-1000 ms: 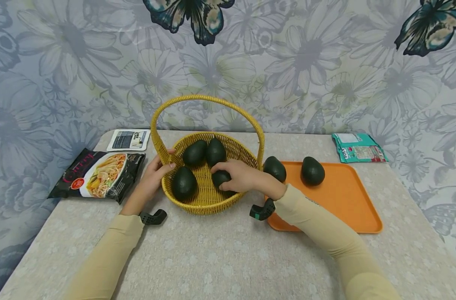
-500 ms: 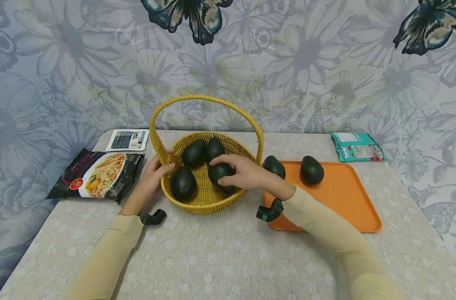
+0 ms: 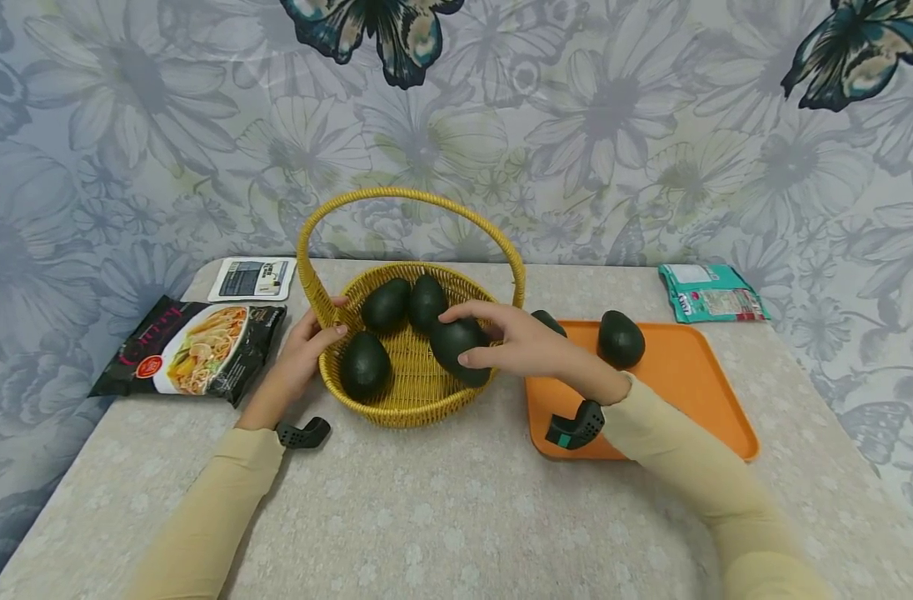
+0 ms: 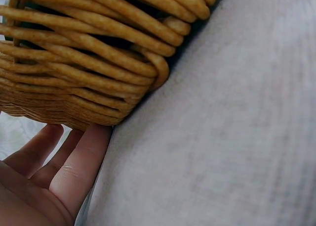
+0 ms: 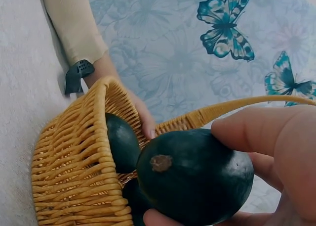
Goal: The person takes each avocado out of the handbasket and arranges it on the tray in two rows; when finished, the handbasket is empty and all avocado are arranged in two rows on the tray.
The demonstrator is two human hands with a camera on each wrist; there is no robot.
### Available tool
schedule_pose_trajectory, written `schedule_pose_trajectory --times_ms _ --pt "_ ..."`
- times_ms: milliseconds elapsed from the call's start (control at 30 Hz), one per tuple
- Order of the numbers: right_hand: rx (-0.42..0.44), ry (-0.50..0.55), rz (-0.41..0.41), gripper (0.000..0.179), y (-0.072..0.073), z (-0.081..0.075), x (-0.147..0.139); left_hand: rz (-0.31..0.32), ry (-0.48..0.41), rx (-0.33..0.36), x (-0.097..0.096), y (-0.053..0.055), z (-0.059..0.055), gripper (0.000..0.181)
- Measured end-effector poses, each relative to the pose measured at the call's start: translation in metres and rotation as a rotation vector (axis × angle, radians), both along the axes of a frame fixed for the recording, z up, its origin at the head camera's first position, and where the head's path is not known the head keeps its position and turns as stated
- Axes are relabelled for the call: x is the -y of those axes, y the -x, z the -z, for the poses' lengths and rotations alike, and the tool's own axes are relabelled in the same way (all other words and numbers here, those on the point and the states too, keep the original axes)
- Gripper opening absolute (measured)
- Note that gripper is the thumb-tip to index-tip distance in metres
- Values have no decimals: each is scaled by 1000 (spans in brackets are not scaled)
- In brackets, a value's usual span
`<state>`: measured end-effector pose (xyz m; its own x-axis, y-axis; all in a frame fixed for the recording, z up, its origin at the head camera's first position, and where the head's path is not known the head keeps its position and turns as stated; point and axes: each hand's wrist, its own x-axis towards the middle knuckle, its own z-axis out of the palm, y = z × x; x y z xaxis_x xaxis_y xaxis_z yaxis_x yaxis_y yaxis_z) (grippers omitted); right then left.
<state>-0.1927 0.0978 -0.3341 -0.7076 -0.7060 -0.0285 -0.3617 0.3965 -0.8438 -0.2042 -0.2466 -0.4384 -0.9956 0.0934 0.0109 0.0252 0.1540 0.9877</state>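
Observation:
A dark green avocado [image 3: 456, 343] is held between the thumb and fingers of my right hand [image 3: 527, 346], over the right side of the yellow wicker basket [image 3: 404, 417]. In the right wrist view the held avocado [image 5: 195, 179] shows its brown stem end. My left hand [image 3: 302, 354] grips the basket's left rim near the handle, thumb on top; in the left wrist view its fingers [image 4: 81, 166] press the woven outside. Inside lie a front-left avocado [image 3: 365, 367], a back-left avocado [image 3: 386, 306] and a back avocado [image 3: 428, 303]. Another avocado [image 3: 475, 377] shows partly beneath the held one.
An orange tray [image 3: 681, 400] lies to the right, with one avocado [image 3: 621, 339] on it and another avocado [image 3: 550, 322] at its left corner, partly hidden by my hand. A black noodle packet [image 3: 194, 350], a white packet [image 3: 252, 279] and a teal packet [image 3: 715, 293] lie around.
My right hand has lifted the avocado from inside the basket and drawn it up and to the right. My left hand stays on the rim.

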Motion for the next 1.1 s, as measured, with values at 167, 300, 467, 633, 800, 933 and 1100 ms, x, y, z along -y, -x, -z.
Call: schedule_pose_trajectory --times_ms 167,300,467,633,800,933,1100 --pt "50 58 -54 54 -6 -3 -11 -6 2 6 -1 0 0 51" --pt "80 87 -75 54 -13 -4 -25 2 -6 17 -2 0 1 51" --pt "83 92 -61 54 -20 -3 -50 7 -13 15 -1 0 2 50" --pt "34 76 14 53 -23 1 -77 0 -6 4 0 1 2 49" --pt "7 98 73 53 -22 5 -104 3 10 -20 0 0 1 51" --pt "-1 114 120 50 -22 7 -123 1 11 -12 0 0 1 51" --pt "-13 112 201 47 -22 6 -148 6 11 -1 1 0 2 50"
